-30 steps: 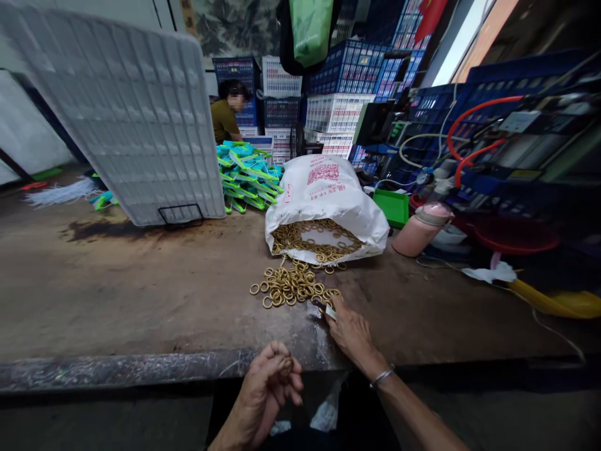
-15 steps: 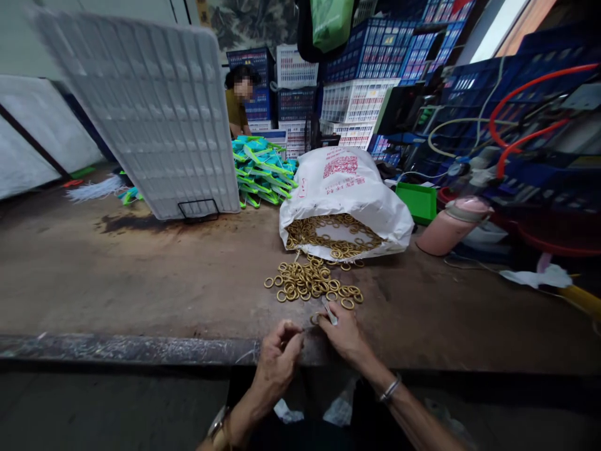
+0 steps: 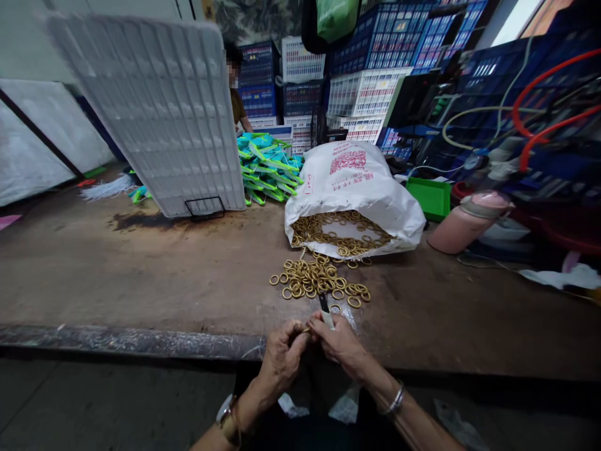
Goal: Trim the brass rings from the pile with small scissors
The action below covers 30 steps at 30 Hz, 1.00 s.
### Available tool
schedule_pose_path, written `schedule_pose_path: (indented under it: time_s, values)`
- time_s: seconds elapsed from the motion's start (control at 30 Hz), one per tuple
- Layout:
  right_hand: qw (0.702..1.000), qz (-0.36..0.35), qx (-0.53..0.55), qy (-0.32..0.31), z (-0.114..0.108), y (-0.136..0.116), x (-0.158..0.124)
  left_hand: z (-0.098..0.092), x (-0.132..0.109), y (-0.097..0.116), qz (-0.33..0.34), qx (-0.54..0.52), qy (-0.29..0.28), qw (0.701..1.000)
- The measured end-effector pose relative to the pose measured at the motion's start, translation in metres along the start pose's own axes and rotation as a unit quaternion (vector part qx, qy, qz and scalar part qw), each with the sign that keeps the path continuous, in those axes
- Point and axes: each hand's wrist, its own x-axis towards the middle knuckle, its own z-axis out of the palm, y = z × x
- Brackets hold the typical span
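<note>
Close together at the table's front edge, both my hands meet over one gold-coloured ring (image 3: 306, 330). My left hand (image 3: 280, 354) pinches this ring between thumb and forefinger. The fingers of my right hand (image 3: 342, 341) are closed around a small knife-like tool (image 3: 325, 313) with a dark narrow end and a pale grip, its dark end pointing away from me. Those right fingertips also touch the ring, which is mostly hidden. Just beyond lies a loose pile of gold rings (image 3: 310, 277), spilling from the mouth of a white sack (image 3: 357, 181).
Left of the sack stand a pile of turquoise and green pieces (image 3: 267, 166) and a tall white ribbed panel (image 3: 154, 119). On the right are a green tray (image 3: 429, 197) and a pink bottle (image 3: 469, 222). A person (image 3: 238, 103) is behind, near stacked crates (image 3: 366, 94).
My right hand has brought a ring from near the pile to my left hand, which now pinches it. The knife-like tool stays in my right hand. The view has shifted slightly.
</note>
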Motion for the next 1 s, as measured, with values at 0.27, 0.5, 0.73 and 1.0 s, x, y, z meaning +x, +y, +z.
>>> schedule_pose_path:
  time_s: [0.27,0.5,0.73,1.0]
  values:
    - [0.989,-0.06,-0.124,0.049,0.0,0.006,0.005,0.0,-0.002,0.007,-0.173,-0.185,-0.053,0.966]
    - [0.957,-0.132,-0.242,0.086,-0.006,0.006,-0.001,0.005,-0.002,0.011,-0.192,-0.256,-0.033,0.947]
    - [0.863,-0.179,-0.472,0.023,-0.006,0.008,-0.018,0.007,-0.001,0.015,-0.174,-0.258,-0.003,0.95]
    - [0.803,-0.13,-0.574,0.092,-0.011,0.008,-0.011,0.003,-0.009,0.024,-0.171,-0.187,-0.006,0.967]
